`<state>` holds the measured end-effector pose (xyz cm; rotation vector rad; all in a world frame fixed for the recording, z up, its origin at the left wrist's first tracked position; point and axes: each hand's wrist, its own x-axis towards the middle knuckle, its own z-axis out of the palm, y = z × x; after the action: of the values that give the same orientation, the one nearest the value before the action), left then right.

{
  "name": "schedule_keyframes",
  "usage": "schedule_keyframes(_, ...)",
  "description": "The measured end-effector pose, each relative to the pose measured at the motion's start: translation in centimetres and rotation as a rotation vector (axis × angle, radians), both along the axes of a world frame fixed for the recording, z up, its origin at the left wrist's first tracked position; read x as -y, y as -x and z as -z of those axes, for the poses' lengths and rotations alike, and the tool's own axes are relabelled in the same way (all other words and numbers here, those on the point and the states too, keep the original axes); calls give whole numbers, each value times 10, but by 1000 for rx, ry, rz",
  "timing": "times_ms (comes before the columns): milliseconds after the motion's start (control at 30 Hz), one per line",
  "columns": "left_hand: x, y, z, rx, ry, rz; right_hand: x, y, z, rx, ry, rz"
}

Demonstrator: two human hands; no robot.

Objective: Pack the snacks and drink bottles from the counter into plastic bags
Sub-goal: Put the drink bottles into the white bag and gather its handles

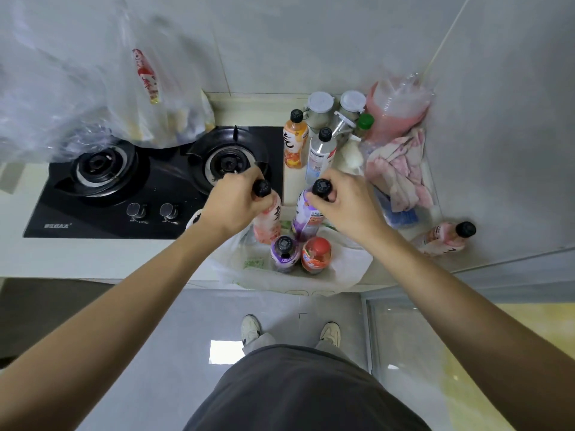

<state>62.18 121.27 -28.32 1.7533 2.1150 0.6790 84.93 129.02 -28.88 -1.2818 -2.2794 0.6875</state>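
My left hand (235, 202) grips a pink drink bottle (269, 225) by its neck, under the black cap. My right hand (345, 202) grips a purple drink bottle (305, 220) the same way. Both bottles stand upright over an open white plastic bag (348, 267) at the counter's front edge. Inside the bag stand a second purple bottle (284, 253) and a red-capped bottle (315, 255). Behind, an orange bottle (294, 140) and a clear bottle (320, 154) stand on the counter. Another pink bottle (445, 237) lies at the right. A clear bag of snacks (149, 101) sits at the back left.
A black two-burner gas stove (124, 188) fills the left counter. Jars (320, 108), a green-capped bottle (364, 122), a pink bag (398, 110) and pink cloths (401, 172) crowd the back right corner by the wall. My feet stand on the grey floor below.
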Motion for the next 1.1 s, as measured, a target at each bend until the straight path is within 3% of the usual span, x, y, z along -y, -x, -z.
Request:
schedule_keyframes(267, 3, -20, 33, 64, 75, -21, 14, 3, 35, 66, 104, -84)
schedule_keyframes(533, -14, -40, 49, 151, 144, 5, 6, -10, 45, 144, 76, -70)
schedule_keyframes(1100, -13, -43, 57, 172, 228, 106, -2, -32, 55, 105, 131, -119)
